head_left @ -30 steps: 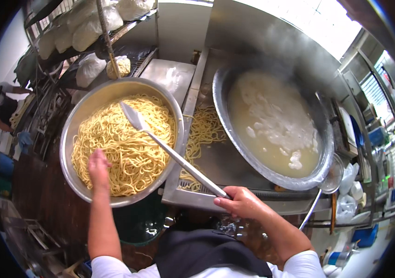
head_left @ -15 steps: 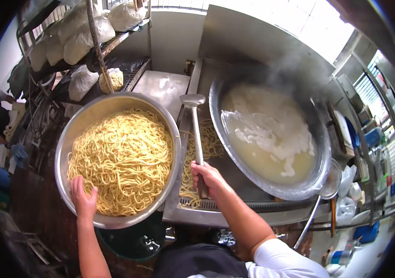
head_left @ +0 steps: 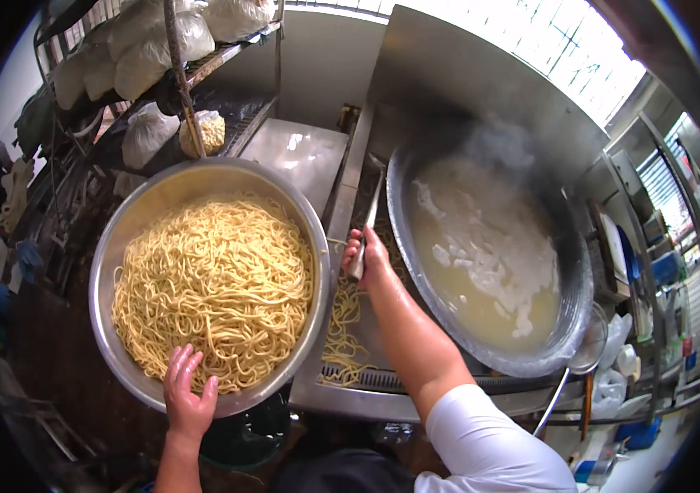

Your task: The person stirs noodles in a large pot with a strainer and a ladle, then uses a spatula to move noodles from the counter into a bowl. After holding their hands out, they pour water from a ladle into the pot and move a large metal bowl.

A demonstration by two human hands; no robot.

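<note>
Steel spatula (head_left: 369,215) now off the noodles (head_left: 212,287), your right hand (head_left: 364,256) clamped on its handle beside the wok (head_left: 580,271); left hand (head_left: 187,393) spread on basin (head_left: 202,177) rim, near edge.

Your bowl (head_left: 124,230) and wok (head_left: 580,287) are shiny smooth metal; the surface (head_left: 300,152) is brushed steel, and the shelf bags (head_left: 144,135) are glossy plastic.

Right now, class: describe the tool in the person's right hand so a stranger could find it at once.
Between the noodle bowl and the steaming wok lies a steel trough. Above it the right hand grips a long metal-handled tool, slim, grey and pointing away, unlike the yellow noodles beside it.
</note>
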